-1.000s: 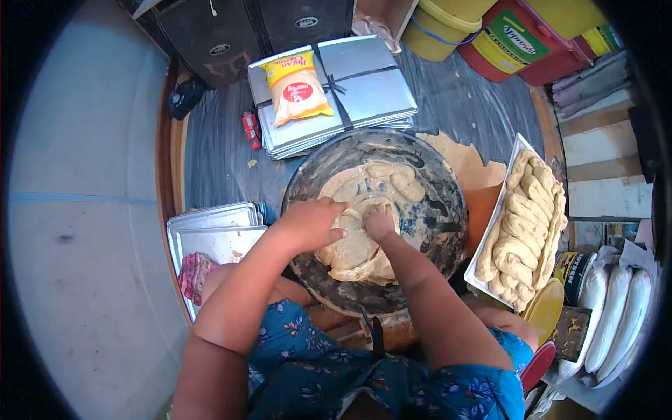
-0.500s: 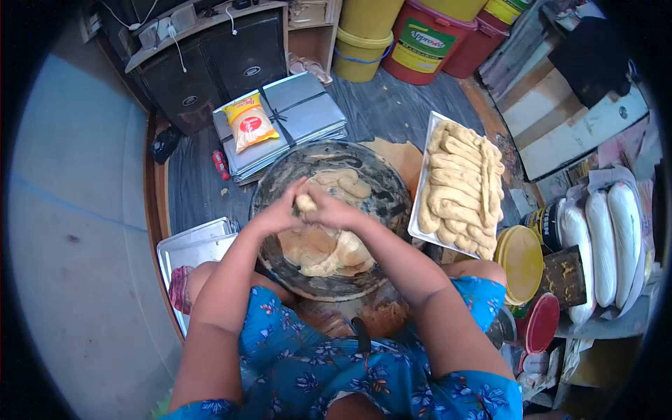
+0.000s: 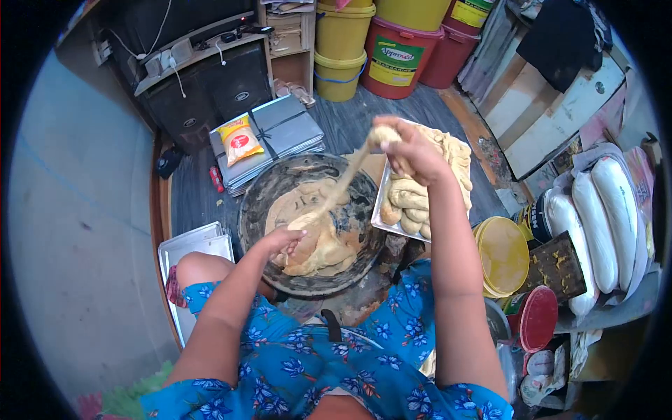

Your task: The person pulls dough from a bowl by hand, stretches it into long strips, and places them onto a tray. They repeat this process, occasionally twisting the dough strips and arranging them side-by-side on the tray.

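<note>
A mass of tan dough (image 3: 318, 245) lies in a wide dark bowl (image 3: 262, 199) in front of my knees. My left hand (image 3: 280, 241) presses down on the dough's left side. A thin strand of dough (image 3: 343, 183) stretches up from the mass to my right hand (image 3: 406, 150), which is raised over the tray and closed on the strand's end. Under that hand a white tray (image 3: 381, 210) holds several rolled dough pieces (image 3: 413, 199).
Stacked metal trays with a yellow flour bag (image 3: 239, 140) sit behind the bowl. More trays (image 3: 196, 245) lie at my left. Plastic buckets (image 3: 392, 59) stand at the back. Yellow lids (image 3: 500, 255), a red lid (image 3: 539, 318) and white sacks (image 3: 609, 210) crowd the right.
My hands were together over the bowl pinching dough. My right hand has since lifted up and to the right, drawing out a long strand, while my left hand dropped onto the mass.
</note>
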A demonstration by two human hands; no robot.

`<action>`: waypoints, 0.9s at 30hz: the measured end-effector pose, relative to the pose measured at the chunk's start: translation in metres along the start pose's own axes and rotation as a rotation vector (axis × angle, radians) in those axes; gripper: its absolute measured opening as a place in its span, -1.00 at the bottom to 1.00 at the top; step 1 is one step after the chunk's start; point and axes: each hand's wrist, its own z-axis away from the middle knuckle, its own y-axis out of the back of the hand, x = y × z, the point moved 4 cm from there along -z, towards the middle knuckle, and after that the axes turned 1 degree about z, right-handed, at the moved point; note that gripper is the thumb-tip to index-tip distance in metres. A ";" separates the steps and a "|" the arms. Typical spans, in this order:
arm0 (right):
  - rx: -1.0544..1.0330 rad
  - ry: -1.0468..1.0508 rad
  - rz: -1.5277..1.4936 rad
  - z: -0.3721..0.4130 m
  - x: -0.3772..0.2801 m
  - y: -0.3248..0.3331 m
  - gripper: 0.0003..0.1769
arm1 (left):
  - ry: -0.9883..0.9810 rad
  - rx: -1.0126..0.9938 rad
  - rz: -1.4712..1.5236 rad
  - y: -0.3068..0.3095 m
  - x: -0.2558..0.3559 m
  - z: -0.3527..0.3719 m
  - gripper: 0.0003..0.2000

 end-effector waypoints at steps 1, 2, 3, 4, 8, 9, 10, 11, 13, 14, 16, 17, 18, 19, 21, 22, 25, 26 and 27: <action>0.048 -0.040 0.032 0.009 0.013 0.015 -0.48 | 0.049 -0.074 -0.035 -0.009 0.014 -0.005 -0.68; 0.094 -0.083 0.065 0.019 0.027 0.029 -0.54 | 0.099 -0.147 -0.067 -0.019 0.030 -0.011 -0.65; 0.126 -0.119 -0.011 0.029 0.044 0.046 -0.57 | 0.123 -0.232 -0.230 -0.031 0.053 -0.017 -0.60; 0.214 -0.121 -0.028 0.036 0.057 0.065 -0.58 | 0.084 -0.196 -0.480 -0.050 0.093 -0.009 -0.60; 0.510 -0.110 -0.088 0.061 0.083 0.127 -0.58 | -0.175 -0.299 -0.814 -0.103 0.222 -0.053 -0.65; 0.591 -0.051 -0.115 0.064 0.087 0.142 -0.57 | -0.221 -0.267 -0.688 -0.122 0.262 -0.045 -0.67; 0.669 0.025 -0.107 0.065 0.084 0.152 -0.55 | -0.361 -0.198 -0.644 -0.135 0.293 -0.057 -0.66; 0.747 0.099 -0.100 0.066 0.082 0.162 -0.53 | -0.472 -0.160 -0.549 -0.148 0.321 -0.062 -0.66; 0.835 0.147 -0.008 0.072 0.077 0.179 -0.47 | -0.719 -0.115 -0.365 -0.172 0.364 -0.079 -0.67; 0.837 0.024 0.072 0.075 0.076 0.184 -0.46 | -0.756 -0.046 -0.241 -0.181 0.374 -0.097 -0.70; 0.833 -0.227 0.226 0.080 0.073 0.189 -0.44 | -0.794 0.021 -0.123 -0.195 0.378 -0.138 -0.74; 0.750 -0.152 0.438 0.073 0.098 0.208 -0.42 | -0.722 0.021 -0.135 -0.203 0.368 -0.162 -0.76; 0.647 -0.356 0.461 0.076 0.092 0.196 -0.41 | -0.650 0.021 -0.148 -0.208 0.353 -0.193 -0.79; 0.540 -0.441 0.524 0.072 0.098 0.191 -0.39 | -0.529 -0.089 -0.177 -0.210 0.330 -0.235 -0.79; 0.371 -0.529 0.690 0.063 0.128 0.194 -0.42 | -0.236 -0.162 0.095 -0.227 0.276 -0.276 -0.71; 0.292 -0.542 0.709 0.058 0.139 0.194 -0.44 | -0.247 -0.095 0.066 -0.233 0.267 -0.274 -0.74; 0.274 -0.475 0.898 0.051 0.143 0.200 -0.53 | -0.267 0.069 0.007 -0.241 0.255 -0.279 -0.78; 0.246 -0.520 0.873 0.051 0.143 0.202 -0.56 | -0.288 0.028 -0.052 -0.244 0.257 -0.282 -0.74; 0.216 -0.562 0.844 0.050 0.141 0.202 -0.59 | -0.308 -0.008 -0.111 -0.245 0.261 -0.280 -0.69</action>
